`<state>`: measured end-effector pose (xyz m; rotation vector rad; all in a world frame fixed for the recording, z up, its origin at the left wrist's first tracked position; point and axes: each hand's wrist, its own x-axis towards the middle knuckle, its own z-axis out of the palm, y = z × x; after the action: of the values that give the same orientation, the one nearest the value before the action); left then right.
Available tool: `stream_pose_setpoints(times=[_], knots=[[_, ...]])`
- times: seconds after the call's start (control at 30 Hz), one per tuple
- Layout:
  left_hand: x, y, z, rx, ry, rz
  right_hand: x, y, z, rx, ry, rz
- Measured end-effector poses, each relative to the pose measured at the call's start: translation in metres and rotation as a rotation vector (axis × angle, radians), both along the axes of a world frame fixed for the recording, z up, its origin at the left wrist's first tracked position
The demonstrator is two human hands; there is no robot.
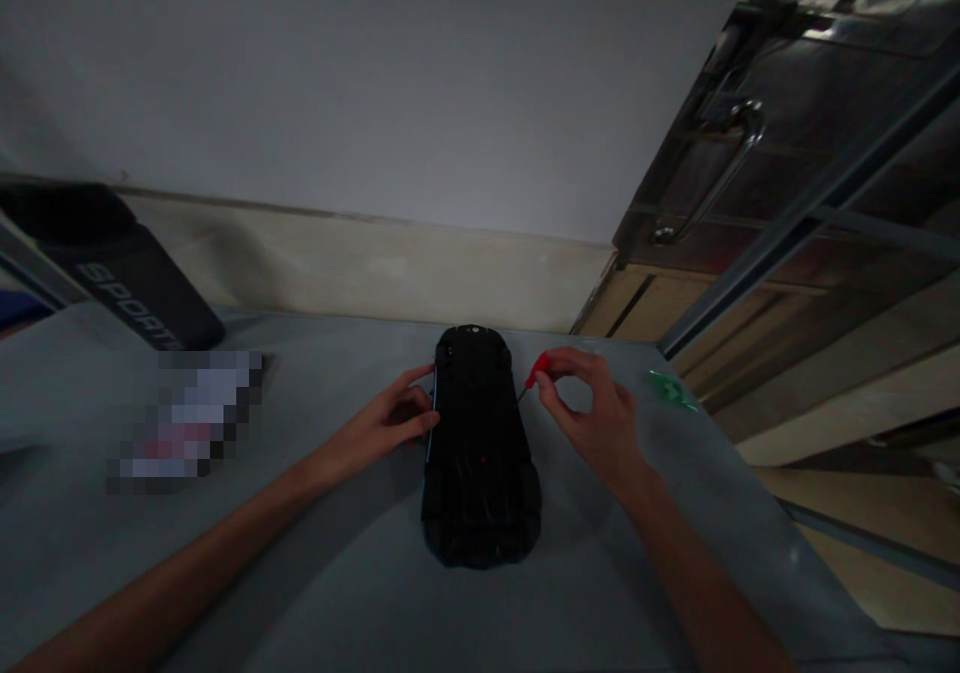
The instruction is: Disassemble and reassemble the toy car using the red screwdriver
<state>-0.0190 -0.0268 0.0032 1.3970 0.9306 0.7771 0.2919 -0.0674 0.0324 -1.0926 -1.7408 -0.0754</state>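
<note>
A black toy car [480, 433] lies upside down on the grey table [337, 593], its dark underside facing up. My left hand [397, 418] rests against the car's left side, fingers apart and touching its edge without wrapping round it. On the other side, my right hand [592, 408] pinches the red handle of a small screwdriver [537, 369] between thumb and forefinger. The screwdriver's thin shaft slants down to the car's right edge; its exact contact point is too dark to tell.
A dark case marked SPORT [127, 273] leans at the back left, near a blurred-out flat item [191, 413]. A green plastic piece [673, 390] lies by the table's right edge. Behind are a wall [375, 263] and a metal door with a handle [712, 183].
</note>
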Motion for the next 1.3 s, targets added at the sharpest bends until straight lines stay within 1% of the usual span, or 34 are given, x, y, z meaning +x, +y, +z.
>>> stream_pose_setpoints(times=[0.17,0.3,0.37,0.53,0.73,0.97,1.2,1.3], knots=[[-0.003,0.003,-0.005,0.002,0.034,-0.028,0.002,0.003,-0.002,0.008,0.007,0.024],[-0.006,0.007,-0.01,0.017,0.047,-0.077,0.003,0.005,-0.003,0.065,0.007,0.105],[-0.007,0.007,-0.011,0.021,0.048,-0.079,0.002,0.004,-0.001,0.082,0.017,0.128],[-0.007,0.005,-0.011,0.033,0.038,-0.071,-0.003,0.0,0.004,0.091,0.005,0.126],[-0.006,0.008,-0.013,0.033,0.021,-0.075,-0.005,0.004,0.003,0.162,-0.018,0.112],[-0.006,0.008,-0.013,0.033,0.056,-0.092,-0.008,-0.001,0.005,0.066,-0.032,0.136],[-0.005,0.008,-0.013,0.028,0.072,-0.084,-0.007,0.003,0.003,0.117,0.02,0.138],[-0.005,0.008,-0.014,0.036,0.061,-0.076,-0.008,0.002,0.004,0.108,0.006,0.15]])
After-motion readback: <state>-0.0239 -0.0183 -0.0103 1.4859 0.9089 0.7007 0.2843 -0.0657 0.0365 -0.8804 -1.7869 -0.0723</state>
